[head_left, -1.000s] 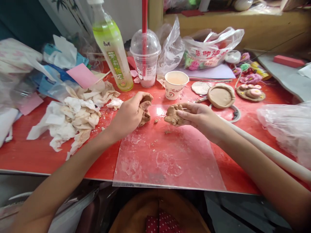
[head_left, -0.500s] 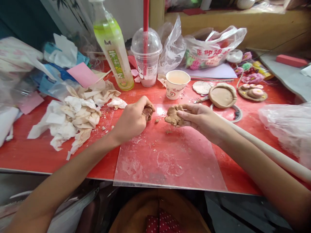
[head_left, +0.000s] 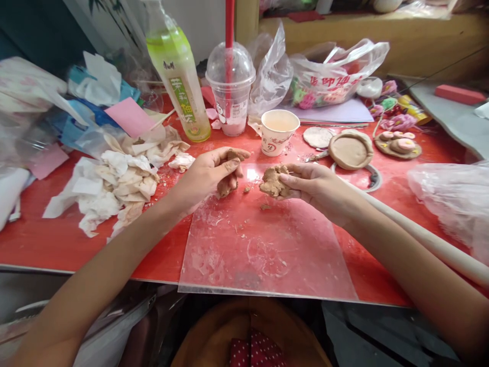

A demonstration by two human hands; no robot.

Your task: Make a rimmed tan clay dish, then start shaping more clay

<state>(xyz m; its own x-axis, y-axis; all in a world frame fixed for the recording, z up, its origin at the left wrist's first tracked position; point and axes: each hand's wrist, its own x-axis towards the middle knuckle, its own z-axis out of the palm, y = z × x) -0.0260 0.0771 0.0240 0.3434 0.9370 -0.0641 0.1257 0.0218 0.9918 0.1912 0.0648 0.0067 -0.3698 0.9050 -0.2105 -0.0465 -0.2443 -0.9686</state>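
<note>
My right hand (head_left: 319,191) grips a rough, crumbly lump of brown clay (head_left: 275,182), with the thumb on its near side. Facing it, my left hand (head_left: 210,176) has its thumb and index finger apart. A smaller piece of brown clay (head_left: 228,190) sits among its lower fingers, and clay is smeared on the fingertips. Between the hands a clay crumb (head_left: 246,190) lies on a clear plastic sheet (head_left: 267,270). Behind them stands a paper cup (head_left: 280,133) of cloudy liquid. Right of the cup is a shallow round clay dish (head_left: 350,150).
Crumpled tissues (head_left: 114,186) lie at left. A green drink bottle (head_left: 179,76) and a domed plastic cup (head_left: 231,97) stand behind. A long pale rod (head_left: 424,234) runs beside my right forearm. At right are a decorated clay piece (head_left: 398,145) and a plastic bag (head_left: 454,199).
My left hand has loosened from a closed grip, its thumb and index finger spreading, with clay still in the lower fingers. My right hand and its lump have hardly moved.
</note>
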